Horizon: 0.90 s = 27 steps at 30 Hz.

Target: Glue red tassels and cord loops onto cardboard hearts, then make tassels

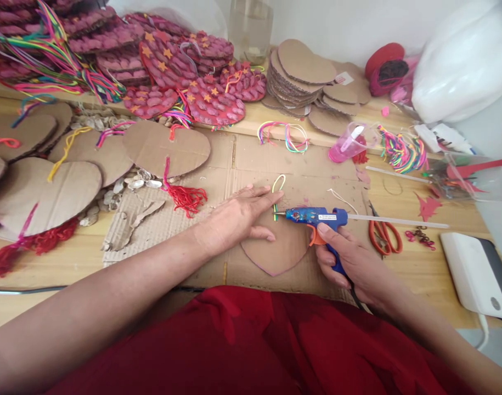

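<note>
A heart-shaped cardboard piece (275,255) with a pinkish edge lies in front of me, its point towards my body. My left hand (246,211) rests flat on it, fingers stretched out, the fingertips beside a yellow-green cord loop (279,182) that sticks up past the heart's far edge. In my right hand (349,260) is a blue hot glue gun (316,216), gripped by its handle with the fingers near the orange trigger (316,236). Its metal nozzle is at the cord's lower ends on the cardboard. A clear glue stick (399,220) juts from its back.
Cardboard hearts with red tassels (187,198) lie at the left. Pink decorated hearts (215,101) and plain cardboard cutouts (304,63) are piled at the back. To the right are orange-handled scissors (384,236), a pink cup (349,144), cord bundles (402,151) and a white device (473,274).
</note>
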Tool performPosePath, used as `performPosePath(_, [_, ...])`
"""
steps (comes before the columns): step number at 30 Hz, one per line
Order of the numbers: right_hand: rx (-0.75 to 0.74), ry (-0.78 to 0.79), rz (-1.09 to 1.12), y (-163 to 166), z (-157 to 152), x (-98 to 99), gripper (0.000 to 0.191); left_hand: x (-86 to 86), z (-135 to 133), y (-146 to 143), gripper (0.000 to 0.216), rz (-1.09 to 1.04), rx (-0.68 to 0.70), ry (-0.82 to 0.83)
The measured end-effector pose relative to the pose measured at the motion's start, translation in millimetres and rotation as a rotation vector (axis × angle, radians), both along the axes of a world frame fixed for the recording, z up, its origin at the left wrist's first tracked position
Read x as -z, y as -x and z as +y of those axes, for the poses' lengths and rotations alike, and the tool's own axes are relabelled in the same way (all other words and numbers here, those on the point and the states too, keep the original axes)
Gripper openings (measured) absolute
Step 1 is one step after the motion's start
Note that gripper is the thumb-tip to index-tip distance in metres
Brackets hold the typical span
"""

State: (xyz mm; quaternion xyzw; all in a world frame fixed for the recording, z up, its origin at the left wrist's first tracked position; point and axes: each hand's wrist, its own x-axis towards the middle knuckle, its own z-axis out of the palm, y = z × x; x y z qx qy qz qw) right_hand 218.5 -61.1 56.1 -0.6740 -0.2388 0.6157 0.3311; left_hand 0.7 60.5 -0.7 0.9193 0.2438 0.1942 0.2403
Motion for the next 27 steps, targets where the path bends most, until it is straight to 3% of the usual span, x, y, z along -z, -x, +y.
performPosePath(27, [-0.026, 0.021, 0.031, -8.5, -5.8, -2.9, 0.039, 1.2, 0.7, -0.5, 0.085, 0.022, -0.005, -0.019])
